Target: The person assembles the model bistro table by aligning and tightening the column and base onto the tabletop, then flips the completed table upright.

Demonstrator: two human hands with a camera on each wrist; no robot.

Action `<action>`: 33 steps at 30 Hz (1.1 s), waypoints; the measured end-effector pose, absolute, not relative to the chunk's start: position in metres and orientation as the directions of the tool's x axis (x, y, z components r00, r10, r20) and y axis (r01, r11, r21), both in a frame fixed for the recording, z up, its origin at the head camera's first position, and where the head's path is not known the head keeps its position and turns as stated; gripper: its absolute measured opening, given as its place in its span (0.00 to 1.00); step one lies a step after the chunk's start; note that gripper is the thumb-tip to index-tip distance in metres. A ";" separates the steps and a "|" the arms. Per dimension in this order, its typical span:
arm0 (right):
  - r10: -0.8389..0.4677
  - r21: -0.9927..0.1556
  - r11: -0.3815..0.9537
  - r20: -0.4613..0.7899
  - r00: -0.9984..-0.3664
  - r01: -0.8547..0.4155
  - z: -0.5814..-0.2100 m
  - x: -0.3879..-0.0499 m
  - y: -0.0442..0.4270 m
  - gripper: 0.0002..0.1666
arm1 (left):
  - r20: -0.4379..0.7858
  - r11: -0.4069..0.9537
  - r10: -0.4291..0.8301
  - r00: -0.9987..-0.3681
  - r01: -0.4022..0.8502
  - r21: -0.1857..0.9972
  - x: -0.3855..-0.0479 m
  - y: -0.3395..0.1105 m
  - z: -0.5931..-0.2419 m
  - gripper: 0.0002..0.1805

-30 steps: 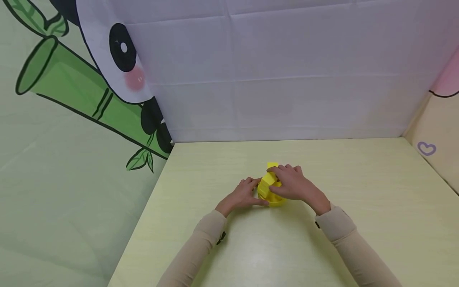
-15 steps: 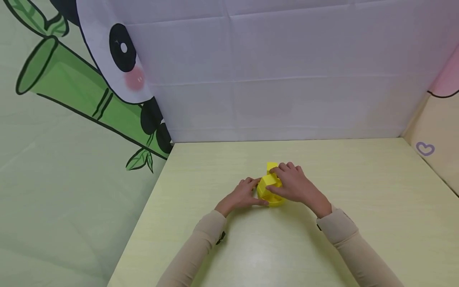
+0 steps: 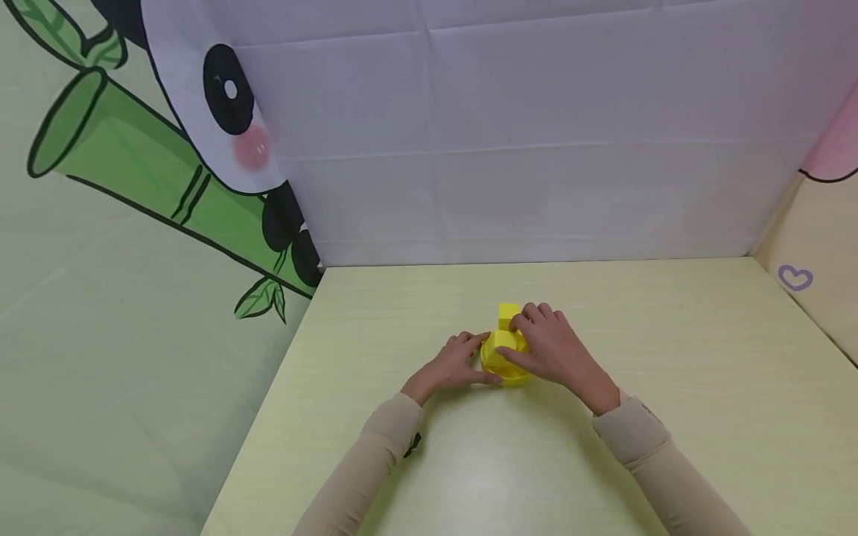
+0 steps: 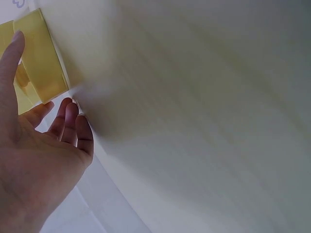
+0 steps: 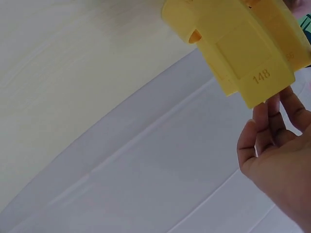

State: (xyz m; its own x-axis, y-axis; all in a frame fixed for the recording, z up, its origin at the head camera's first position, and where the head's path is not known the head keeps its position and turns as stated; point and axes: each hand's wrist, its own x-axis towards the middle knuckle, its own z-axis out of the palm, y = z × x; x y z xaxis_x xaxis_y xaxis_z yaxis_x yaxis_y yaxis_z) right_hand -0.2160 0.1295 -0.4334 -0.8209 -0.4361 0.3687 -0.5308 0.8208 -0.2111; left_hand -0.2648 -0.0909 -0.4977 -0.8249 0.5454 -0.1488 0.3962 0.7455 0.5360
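Note:
Mid-table in the head view is a yellow plastic assembly with a rounded base (image 3: 515, 381). My left hand (image 3: 454, 362) holds its left side, thumb at the front and fingers behind; in the left wrist view the thumb lies over a smooth yellow wall (image 4: 43, 58). My right hand (image 3: 555, 350) grips a yellow faceted block (image 3: 504, 341) on top, thumb on the near side and index finger behind. Beyond it a smaller yellow block (image 3: 508, 313) sticks up. The right wrist view shows a yellow part marked 148 (image 5: 262, 77) beside the fingertips. How the parts join is hidden.
The pale wooden table (image 3: 670, 335) ends at a white cloth backdrop (image 3: 536, 186). On the left hangs a green cloth printed with bamboo (image 3: 134, 141). A cream panel with a purple heart (image 3: 795, 278) stands at the right edge.
The faceted block has turned and tipped lower onto the base under my right hand, whose fingers have curled in a little. My left hand has kept its place.

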 end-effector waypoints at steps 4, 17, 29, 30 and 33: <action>-0.439 -0.194 0.820 0.392 -0.808 -0.539 -0.436 -0.215 0.129 0.26 | -0.147 0.747 0.545 -0.825 0.399 0.532 -0.265 -0.091 -0.499 0.53; -0.435 -0.160 0.837 0.387 -0.813 -0.523 -0.433 -0.209 0.126 0.26 | -0.151 0.740 0.540 -0.828 0.382 0.554 -0.264 -0.093 -0.497 0.52; -0.450 -0.203 0.826 0.324 -0.832 -0.525 -0.429 -0.206 0.125 0.29 | -0.143 0.732 0.548 -0.824 0.389 0.560 -0.263 -0.093 -0.496 0.52; -0.458 -0.213 0.819 0.316 -0.831 -0.533 -0.429 -0.206 0.125 0.29 | -0.142 0.729 0.550 -0.823 0.391 0.562 -0.263 -0.093 -0.496 0.52; -0.483 -0.231 0.799 0.301 -0.822 -0.555 -0.427 -0.206 0.126 0.28 | -0.138 0.723 0.554 -0.821 0.392 0.568 -0.263 -0.093 -0.496 0.51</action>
State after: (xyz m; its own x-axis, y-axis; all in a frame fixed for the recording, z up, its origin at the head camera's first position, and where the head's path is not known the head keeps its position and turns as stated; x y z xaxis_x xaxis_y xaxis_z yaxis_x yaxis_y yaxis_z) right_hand -0.2064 0.1259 -0.4272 -0.8219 -0.4833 0.3014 -0.5547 0.7993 -0.2310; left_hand -0.2634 -0.0935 -0.4960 -0.8212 0.5537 -0.1378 0.3924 0.7234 0.5680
